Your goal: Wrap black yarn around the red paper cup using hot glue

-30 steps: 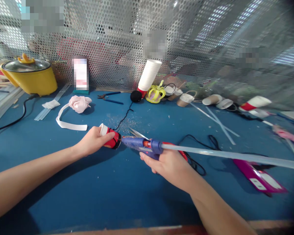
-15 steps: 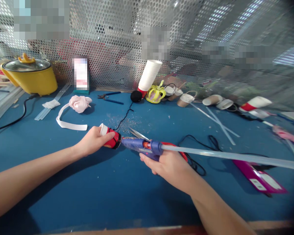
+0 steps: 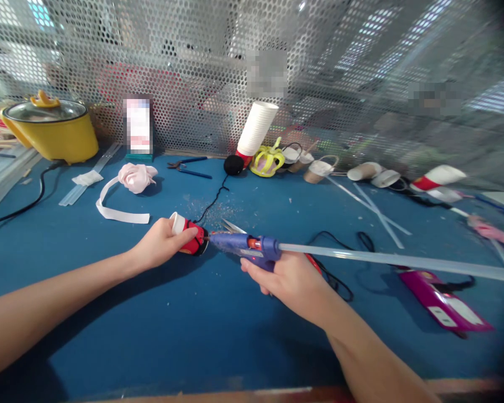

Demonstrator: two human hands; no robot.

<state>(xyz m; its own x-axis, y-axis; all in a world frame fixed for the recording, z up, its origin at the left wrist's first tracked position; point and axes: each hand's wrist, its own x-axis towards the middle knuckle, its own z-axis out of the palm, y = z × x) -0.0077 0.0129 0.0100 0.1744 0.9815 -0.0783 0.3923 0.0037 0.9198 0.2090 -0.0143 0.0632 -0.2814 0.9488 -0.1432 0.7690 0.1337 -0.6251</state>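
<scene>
My left hand (image 3: 159, 242) is closed around a small paper cup (image 3: 189, 239), white at one end and wrapped in red and black, tilted on its side. From the cup a black yarn strand (image 3: 213, 204) runs back to a black yarn ball (image 3: 234, 165). In my right hand (image 3: 292, 280) is a blue glue gun (image 3: 246, 246), gripped by its handle, with its nozzle at the cup's dark end. A long clear glue stick (image 3: 382, 262) sticks out of the gun's back. Scissors (image 3: 234, 226) lie partly hidden behind the gun.
Blue-handled pliers (image 3: 191, 167), a pink cloth bundle (image 3: 136, 178) and a phone (image 3: 138, 127) lie or stand toward the back. A yellow electric pot (image 3: 52, 137) is at left. Stacked white cups (image 3: 258, 129) and a yellow basket-like craft (image 3: 267, 161) stand by the mesh wall. A purple power strip (image 3: 443, 302) lies right.
The glue gun has shifted very slightly to the right, its nozzle still at the cup. The left hand and the cup have hardly moved.
</scene>
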